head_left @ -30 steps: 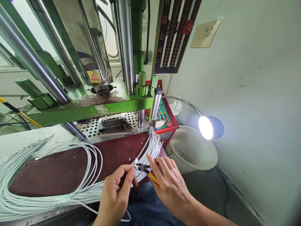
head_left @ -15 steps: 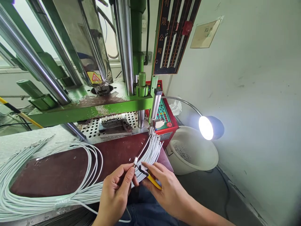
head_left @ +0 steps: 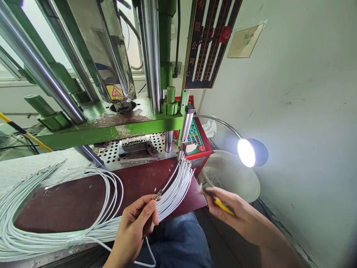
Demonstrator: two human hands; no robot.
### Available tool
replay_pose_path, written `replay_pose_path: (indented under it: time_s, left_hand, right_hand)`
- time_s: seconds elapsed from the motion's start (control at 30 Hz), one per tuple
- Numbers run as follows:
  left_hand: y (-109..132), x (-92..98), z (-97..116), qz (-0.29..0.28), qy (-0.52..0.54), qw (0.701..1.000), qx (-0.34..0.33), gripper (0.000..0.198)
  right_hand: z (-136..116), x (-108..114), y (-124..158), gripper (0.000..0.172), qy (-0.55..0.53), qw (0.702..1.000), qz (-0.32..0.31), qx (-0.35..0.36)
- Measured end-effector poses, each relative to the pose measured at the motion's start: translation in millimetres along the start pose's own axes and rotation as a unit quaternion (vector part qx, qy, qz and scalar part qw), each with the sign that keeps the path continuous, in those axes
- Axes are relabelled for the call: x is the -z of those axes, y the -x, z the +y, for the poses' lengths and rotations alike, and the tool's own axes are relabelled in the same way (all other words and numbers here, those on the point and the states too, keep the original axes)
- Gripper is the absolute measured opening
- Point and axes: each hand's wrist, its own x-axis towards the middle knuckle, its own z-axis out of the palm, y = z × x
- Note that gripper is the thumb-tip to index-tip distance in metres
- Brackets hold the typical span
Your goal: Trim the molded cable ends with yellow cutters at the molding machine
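Note:
My left hand pinches a cable end with a small metal-and-green connector between thumb and fingertips, above the dark red board. Its cable trails below the hand. My right hand is wrapped round yellow-handled cutting pliers, off to the right, near the rim of the white bin. A small pale bit shows at the tip of the pliers, too blurred to make out. Just beyond my left hand lies a bundle of white cables with connectors at their far ends.
A green press stands ahead, with a metal mould on its perforated plate. Beside it is a red control box. A lit lamp hangs over the bin of small white scraps. Coiled white cables lie at left.
My right hand has moved right with the pliers, away from the connector and towards the bin. The white piece on the connector's end is gone. My left hand has stayed nearly in place.

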Motion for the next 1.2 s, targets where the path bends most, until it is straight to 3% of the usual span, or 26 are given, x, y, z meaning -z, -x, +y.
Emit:
replay_pose_path:
  time_s: [0.07,0.17,0.23,0.33,0.43,0.5,0.67,0.77,0.87,0.93,1.0,1.1,1.2]
  left_hand:
    - [1,-1.3,1,-0.006,0.027,1.0,0.007,0.04]
    - [0,-3.8,1,-0.03,0.046,0.998,0.032,0.037]
    - [-2,-4.1,-2,-0.056,0.042,0.996,0.046,0.035]
    - [-6,-3.8,-8,-0.084,-0.007,0.996,0.011,0.032]
    - [-7,-5.7,-10,-0.074,-0.082,0.993,-0.041,0.029]
    - [-4,-8.7,-8,-0.053,-0.108,0.991,-0.05,0.027]
    - [4,-13.9,-2,0.016,-0.135,0.988,-0.077,0.028]
    - [5,-10.2,-4,0.021,-0.161,0.983,-0.082,0.031]
    - [4,-4.9,-5,0.037,-0.152,0.983,-0.093,0.034]
    - [3,-3.7,-4,0.046,-0.142,0.985,-0.088,0.034]
    - [0,-5.9,-2,0.032,-0.147,0.986,-0.07,0.036]
    - [-6,-14.3,-1,-0.014,-0.174,0.983,-0.051,0.041]
    - [-9,-22.4,-7,-0.059,-0.21,0.975,-0.043,0.045]
  right_hand:
    - [16,4,9,0.025,0.192,0.98,-0.015,-0.044]
    - [38,-3,12,0.031,0.38,0.91,0.113,-0.123]
    - [44,-8,9,0.036,0.372,0.91,0.147,-0.11]
    - [34,-12,-4,0.038,0.25,0.96,0.125,-0.011]
    - [12,-24,-33,0.038,0.197,0.973,0.107,0.048]
    - [-1,-41,-61,0.038,0.226,0.967,0.094,0.067]
    - [-20,-104,-136,0.04,0.265,0.952,-0.008,0.153]
    - [-24,-132,-158,0.037,0.233,0.956,-0.021,0.179]
    - [-25,-134,-151,0.029,0.187,0.965,-0.009,0.181]
    - [-25,-122,-132,0.043,0.117,0.978,-0.003,0.172]
    - [-26,-107,-106,0.054,-0.025,0.988,0.003,0.155]
    - [-30,-92,-73,0.044,-0.183,0.977,0.042,0.101]
    - [-32,-85,-63,0.043,-0.296,0.952,0.073,0.017]
